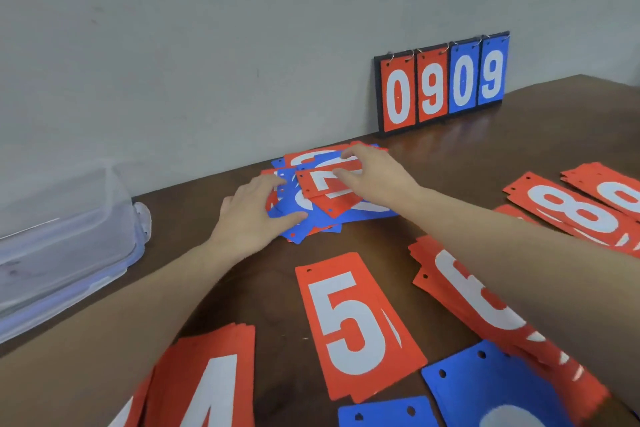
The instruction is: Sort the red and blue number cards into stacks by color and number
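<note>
- The brown table [450, 163] carries everything I'm working with: sorted red stacks fanned around the near side and, against the wall, the mixed pile of red and blue cards [322, 215] yet to be sorted.
- A clear plastic container [62, 236] sits at the table's left edge, and a scoreboard stand [441, 83] reading 0909 leans on the wall behind the pile.
- Nearest me lie the red 4 stack [207, 381], the red 5 stack [353, 326], another red stack [460, 291] under my right forearm, red 8 cards [571, 211] to the right, and blue cards [491, 388] at the bottom edge.
- My left hand [254, 215] lies flat on the pile's left side, fingers fairly straight, thumb on a blue card, holding nothing.
- My right hand [370, 177] reaches over the pile, fingers and thumb pinching the top red card [325, 182]; its digit looks like a 5, though I can't be sure.
- To do this well, I'd keep the left hand pressing the pile so only that card lifts, read the digit, then lay it squarely on its matching stack.
</note>
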`<move>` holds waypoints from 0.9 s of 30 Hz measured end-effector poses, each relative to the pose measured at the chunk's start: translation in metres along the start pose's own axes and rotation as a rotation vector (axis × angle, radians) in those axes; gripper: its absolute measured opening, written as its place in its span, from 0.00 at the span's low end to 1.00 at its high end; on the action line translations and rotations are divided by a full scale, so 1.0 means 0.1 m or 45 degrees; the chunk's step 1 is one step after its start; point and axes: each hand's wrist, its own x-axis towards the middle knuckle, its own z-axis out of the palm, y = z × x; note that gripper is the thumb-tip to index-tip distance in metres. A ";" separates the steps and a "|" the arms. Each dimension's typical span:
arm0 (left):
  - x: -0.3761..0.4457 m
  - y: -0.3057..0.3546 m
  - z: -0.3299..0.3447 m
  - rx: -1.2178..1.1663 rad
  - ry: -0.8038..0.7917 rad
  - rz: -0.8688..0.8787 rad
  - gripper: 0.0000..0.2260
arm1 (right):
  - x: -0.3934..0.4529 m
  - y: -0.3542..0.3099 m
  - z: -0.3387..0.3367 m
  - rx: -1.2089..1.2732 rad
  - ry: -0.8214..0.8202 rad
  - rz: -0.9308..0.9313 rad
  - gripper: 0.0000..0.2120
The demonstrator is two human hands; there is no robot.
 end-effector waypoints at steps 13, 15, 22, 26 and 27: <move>-0.07 0.00 0.07 0.139 0.031 0.225 0.23 | 0.04 0.05 0.02 -0.313 -0.169 0.139 0.34; -0.09 0.04 0.05 0.162 0.044 0.225 0.24 | 0.01 0.06 -0.03 -0.333 -0.143 0.139 0.34; -0.11 0.07 0.02 0.097 0.030 0.190 0.21 | -0.09 0.12 -0.18 -0.387 -0.068 0.163 0.34; -0.18 0.03 -0.03 0.215 -0.015 0.218 0.24 | -0.13 0.10 -0.27 -0.247 0.047 0.181 0.24; -0.22 0.01 -0.06 0.246 -0.022 0.227 0.29 | -0.14 0.08 -0.29 -0.211 0.055 0.199 0.19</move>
